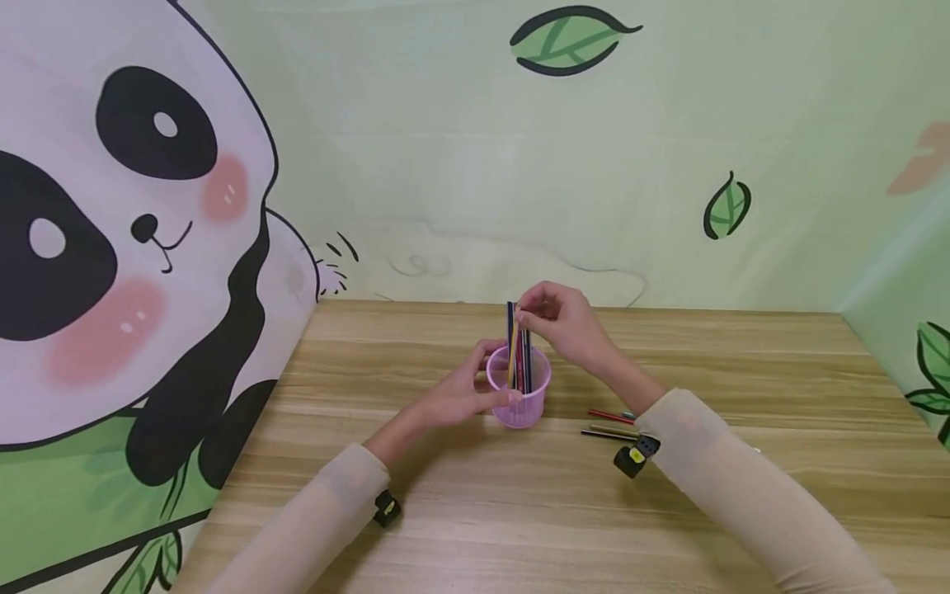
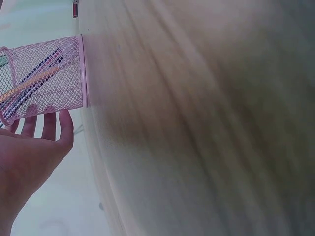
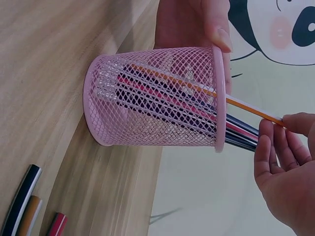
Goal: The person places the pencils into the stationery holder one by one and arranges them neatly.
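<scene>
A pink mesh pencil cup (image 1: 518,415) stands upright on the table with several pencils in it. My left hand (image 1: 456,398) holds it from the left, thumb at the near side of the rim and fingers round the far side. Above the cup, my right hand (image 1: 566,323) pinches the upper end of an orange pencil (image 3: 253,109) between thumb and fingertips. The lower part of that pencil is inside the cup, leaning beside the dark pencils (image 3: 241,141) and a red one, seen through the mesh in the right wrist view.
Right of the cup, several loose pencils lie on the wooden table (image 1: 475,528), among them a red pencil (image 1: 609,416) and a black pencil (image 1: 603,434), partly covered by my right sleeve (image 1: 690,433). A panda-printed backdrop (image 1: 445,165) rises behind the table's far edge.
</scene>
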A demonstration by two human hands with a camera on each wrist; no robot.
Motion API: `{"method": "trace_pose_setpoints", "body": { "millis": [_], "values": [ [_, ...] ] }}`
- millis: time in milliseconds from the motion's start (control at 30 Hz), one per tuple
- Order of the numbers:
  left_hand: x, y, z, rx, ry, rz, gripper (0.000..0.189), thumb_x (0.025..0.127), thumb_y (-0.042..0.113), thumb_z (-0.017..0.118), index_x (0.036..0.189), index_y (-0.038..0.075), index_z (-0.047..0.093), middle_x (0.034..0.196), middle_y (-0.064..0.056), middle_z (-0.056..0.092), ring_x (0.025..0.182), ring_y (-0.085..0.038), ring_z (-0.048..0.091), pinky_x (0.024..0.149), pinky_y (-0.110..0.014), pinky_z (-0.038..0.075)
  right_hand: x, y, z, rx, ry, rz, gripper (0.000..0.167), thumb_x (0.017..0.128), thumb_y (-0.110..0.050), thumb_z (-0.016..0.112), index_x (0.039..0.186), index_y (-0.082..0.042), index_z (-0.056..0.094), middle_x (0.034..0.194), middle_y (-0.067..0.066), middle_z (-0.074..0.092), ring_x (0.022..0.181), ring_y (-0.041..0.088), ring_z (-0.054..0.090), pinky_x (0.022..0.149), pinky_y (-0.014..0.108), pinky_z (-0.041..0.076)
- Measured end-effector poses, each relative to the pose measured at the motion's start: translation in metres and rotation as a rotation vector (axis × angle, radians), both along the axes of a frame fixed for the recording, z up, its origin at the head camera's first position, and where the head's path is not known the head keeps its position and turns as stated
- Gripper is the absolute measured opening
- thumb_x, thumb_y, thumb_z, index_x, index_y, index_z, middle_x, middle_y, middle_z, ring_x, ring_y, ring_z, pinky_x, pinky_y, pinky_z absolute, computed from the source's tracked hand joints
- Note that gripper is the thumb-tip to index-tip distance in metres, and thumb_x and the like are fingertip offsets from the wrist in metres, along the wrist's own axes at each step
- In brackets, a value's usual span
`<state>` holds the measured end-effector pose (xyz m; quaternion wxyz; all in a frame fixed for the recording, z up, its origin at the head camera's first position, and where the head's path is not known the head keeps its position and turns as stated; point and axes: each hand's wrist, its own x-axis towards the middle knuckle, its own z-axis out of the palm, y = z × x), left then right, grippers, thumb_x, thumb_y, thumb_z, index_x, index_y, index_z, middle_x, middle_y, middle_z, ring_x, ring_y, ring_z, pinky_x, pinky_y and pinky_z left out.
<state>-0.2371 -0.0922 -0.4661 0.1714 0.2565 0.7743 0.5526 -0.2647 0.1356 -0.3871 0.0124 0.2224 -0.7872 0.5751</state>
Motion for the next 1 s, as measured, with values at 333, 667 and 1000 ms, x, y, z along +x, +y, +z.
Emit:
{"method": "trace_pose_setpoints", "body": {
  "millis": [333,667,1000],
  "values": [
    [0.001,0.000,0.000,0.000,0.009,0.005,0.081,0.095,0.031,0.081,0.159,0.022,0.031,0.159,-0.005,0.042,0.144,-0.026,0.046,0.117,-0.043,0.046,0.006,-0.006,0.000,0.034,0.016,-0.012,0.012,0.100,-0.004,0.072,0.110,0.002,0.068,0.100,0.015,0.073,0.090,0.031,0.071,0.079,0.026,0.060],
    [0.001,0.000,0.000,-0.006,0.018,0.003,0.077,0.096,0.031,0.080,0.157,0.025,0.034,0.157,-0.004,0.044,0.143,-0.026,0.047,0.116,-0.043,0.047,0.014,-0.003,-0.001,0.125,0.029,0.007,0.012,0.098,-0.005,0.075,0.108,0.000,0.069,0.099,0.012,0.072,0.087,0.024,0.068,0.077,0.026,0.060],
    [-0.001,-0.001,-0.003,0.019,0.017,-0.005,0.077,0.095,0.027,0.081,0.156,0.022,0.034,0.154,-0.006,0.046,0.140,-0.026,0.049,0.114,-0.044,0.048,0.010,0.035,0.006,0.224,0.048,0.120,0.007,0.100,-0.007,0.073,0.105,-0.002,0.072,0.097,0.011,0.072,0.088,0.027,0.068,0.078,0.028,0.062]
  ]
}}
